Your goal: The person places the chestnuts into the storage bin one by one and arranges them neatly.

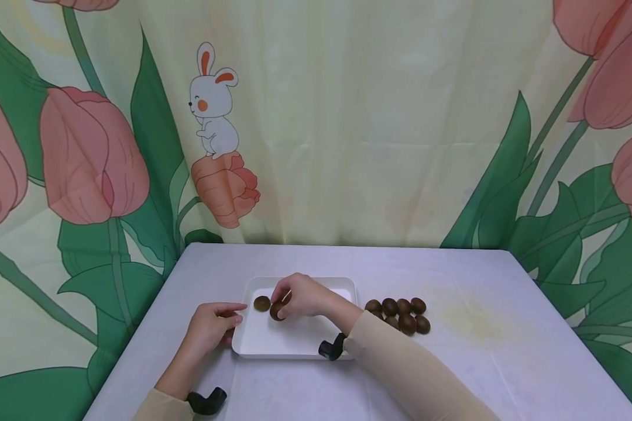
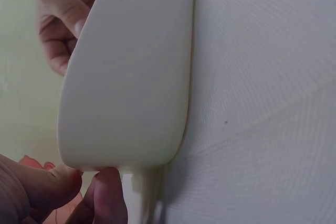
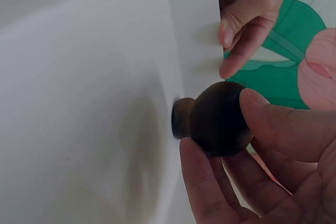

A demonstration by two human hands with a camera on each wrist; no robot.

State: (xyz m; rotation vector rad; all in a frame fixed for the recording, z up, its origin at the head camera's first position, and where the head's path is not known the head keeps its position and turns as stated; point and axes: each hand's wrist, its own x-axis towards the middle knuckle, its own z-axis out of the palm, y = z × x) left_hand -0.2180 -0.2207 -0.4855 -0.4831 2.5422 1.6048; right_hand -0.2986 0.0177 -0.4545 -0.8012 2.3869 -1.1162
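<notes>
In the right hand (image 1: pixel 302 297), a brown ball (image 3: pixel 218 121) sits between thumb and fingers.

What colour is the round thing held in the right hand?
The round thing in the right hand is dark brown; the head view shows it best.

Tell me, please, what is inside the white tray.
One round brown piece lies in the white tray, towards its left end. The right hand holds a second piece over the tray. That hand covers some of the tray's floor; what is beneath cannot be seen.
</notes>
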